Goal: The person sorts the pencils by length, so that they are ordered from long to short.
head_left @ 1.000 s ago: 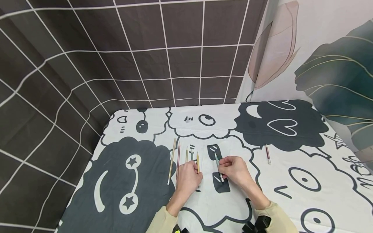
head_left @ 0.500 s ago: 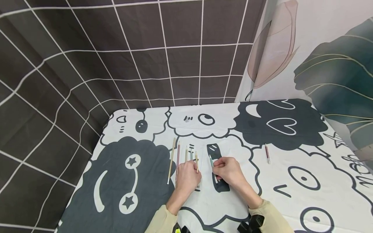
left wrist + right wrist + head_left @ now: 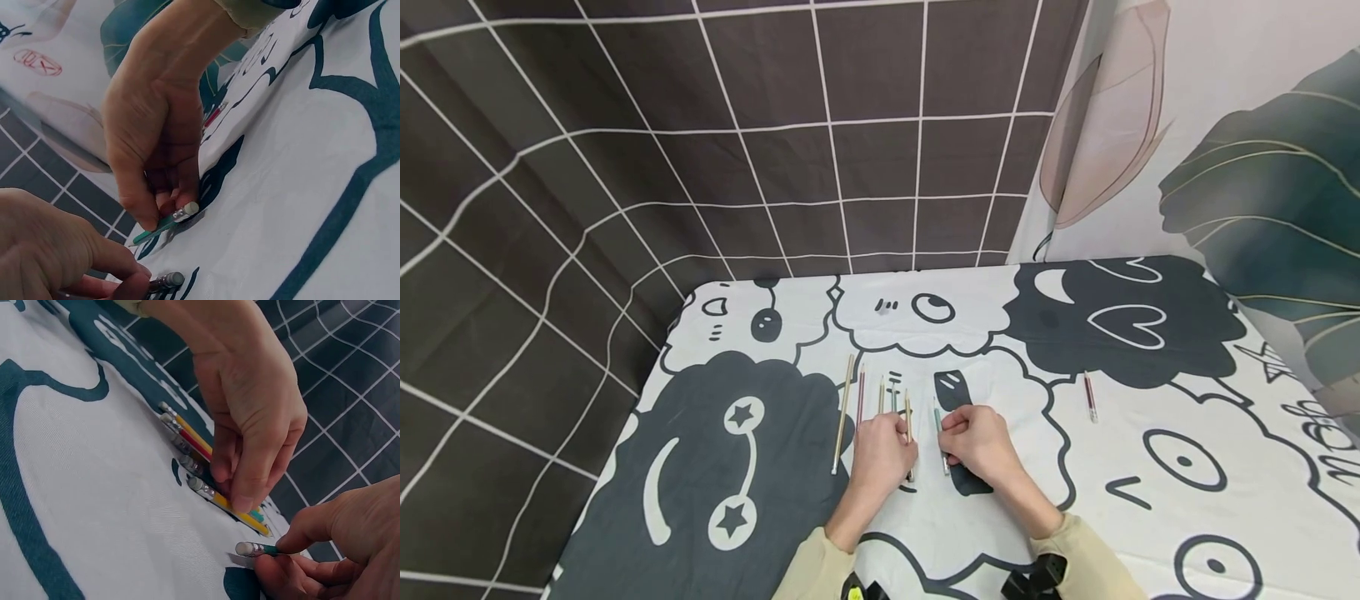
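My right hand [image 3: 981,442] pinches a green pencil [image 3: 937,419] between thumb and fingers; its white eraser end [image 3: 245,549] points toward me. My left hand [image 3: 880,454] pinches a yellow pencil [image 3: 228,506] at the right end of a row lying on the cloth. Left of it in that row are a teal pencil [image 3: 893,397], a thin yellowish pencil [image 3: 882,394], a red pencil [image 3: 861,396] and a yellow pencil [image 3: 842,417] at the far left. The left hand covers the middles of several pencils. A narrow gap separates the green pencil from the row.
Black-and-white cartoon cloth [image 3: 1000,542] covers the table. A single dark red pencil [image 3: 1090,398] lies apart on the right. Behind and to the left hangs a dark grid-patterned curtain [image 3: 872,167]; leaf-printed fabric [image 3: 1262,192] hangs at the right.
My right hand has moved left with the green pencil, bringing it closer to the row and more parallel to it. The left hand stays nearly in place; the yellow pencil there has shifted slightly left.
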`<state>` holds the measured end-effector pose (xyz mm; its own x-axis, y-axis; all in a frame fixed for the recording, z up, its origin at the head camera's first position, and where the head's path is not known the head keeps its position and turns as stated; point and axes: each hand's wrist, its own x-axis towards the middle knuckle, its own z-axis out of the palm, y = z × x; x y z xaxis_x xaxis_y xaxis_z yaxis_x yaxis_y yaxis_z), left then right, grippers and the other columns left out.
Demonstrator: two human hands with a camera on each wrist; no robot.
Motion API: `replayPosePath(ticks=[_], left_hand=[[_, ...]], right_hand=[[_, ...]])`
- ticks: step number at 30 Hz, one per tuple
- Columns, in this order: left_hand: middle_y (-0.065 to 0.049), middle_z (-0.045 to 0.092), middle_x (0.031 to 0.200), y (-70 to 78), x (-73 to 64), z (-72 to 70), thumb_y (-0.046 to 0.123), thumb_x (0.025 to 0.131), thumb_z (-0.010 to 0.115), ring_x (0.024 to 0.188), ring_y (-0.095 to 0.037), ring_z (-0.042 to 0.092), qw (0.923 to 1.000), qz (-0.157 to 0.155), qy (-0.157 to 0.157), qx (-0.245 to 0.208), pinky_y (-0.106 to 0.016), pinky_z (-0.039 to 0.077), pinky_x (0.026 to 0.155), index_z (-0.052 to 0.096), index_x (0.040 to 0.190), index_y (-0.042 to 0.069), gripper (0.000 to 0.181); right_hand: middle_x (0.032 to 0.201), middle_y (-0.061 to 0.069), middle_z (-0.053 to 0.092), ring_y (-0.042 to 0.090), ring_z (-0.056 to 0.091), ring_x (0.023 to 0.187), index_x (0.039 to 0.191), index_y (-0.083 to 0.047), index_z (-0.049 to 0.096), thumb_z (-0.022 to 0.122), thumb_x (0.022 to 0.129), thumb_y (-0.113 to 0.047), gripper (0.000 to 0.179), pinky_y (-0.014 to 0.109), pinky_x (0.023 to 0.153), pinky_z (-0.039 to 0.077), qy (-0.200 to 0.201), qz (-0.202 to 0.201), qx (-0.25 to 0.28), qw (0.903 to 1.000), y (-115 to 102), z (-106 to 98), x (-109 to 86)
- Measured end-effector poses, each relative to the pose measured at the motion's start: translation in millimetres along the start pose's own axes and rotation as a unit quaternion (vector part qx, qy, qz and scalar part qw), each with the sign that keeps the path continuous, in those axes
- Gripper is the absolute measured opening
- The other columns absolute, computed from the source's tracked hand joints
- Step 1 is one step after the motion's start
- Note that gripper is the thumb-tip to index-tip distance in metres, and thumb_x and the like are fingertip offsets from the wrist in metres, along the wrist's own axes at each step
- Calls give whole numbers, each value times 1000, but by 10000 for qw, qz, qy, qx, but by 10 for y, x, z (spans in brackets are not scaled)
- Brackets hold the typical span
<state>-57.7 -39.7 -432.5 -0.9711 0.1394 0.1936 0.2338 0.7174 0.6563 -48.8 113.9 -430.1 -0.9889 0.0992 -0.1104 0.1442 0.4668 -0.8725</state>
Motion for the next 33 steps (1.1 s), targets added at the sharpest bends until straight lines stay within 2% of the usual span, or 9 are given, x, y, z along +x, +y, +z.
replayPosePath(ticks=[6,12,19,28,33], left_hand=[[7,57,58,-30,2,-19,-4,70,80,57,-10,55,9995,-142,-129,-257,-31,46,58,67,73,4,15],[6,59,58,-37,-9,-48,-5,70,79,57,-12,57,9995,-91,19,-306,-32,47,58,68,72,5,15],[6,61,60,-79,-9,-68,-4,72,76,59,-12,59,9990,-104,5,-441,-33,48,61,69,72,8,13],[9,59,59,-99,-3,-81,-2,75,73,59,-11,57,9987,-223,-119,-436,-30,46,57,66,69,9,14],[8,58,58,-99,3,-83,-3,75,72,56,-10,56,9986,-146,-134,-488,-29,45,56,66,68,9,15]], right_hand=[[64,4,66,16,63,46,81,3,66,66,75,6,7,29,49,52,38,-154,-180,9997,22,33,8],[62,3,65,13,61,44,80,2,66,65,74,6,7,29,50,51,25,-279,-422,9987,8,44,17],[59,-1,64,10,61,44,79,3,67,66,72,5,7,28,53,51,-56,-479,-630,9968,-12,34,20],[58,-2,63,7,59,44,75,0,66,68,71,7,8,27,54,51,-60,-588,-787,9951,-18,64,25],[58,-3,63,7,58,45,75,-1,67,69,70,8,10,27,55,50,-85,-647,-860,9942,-27,76,27]])
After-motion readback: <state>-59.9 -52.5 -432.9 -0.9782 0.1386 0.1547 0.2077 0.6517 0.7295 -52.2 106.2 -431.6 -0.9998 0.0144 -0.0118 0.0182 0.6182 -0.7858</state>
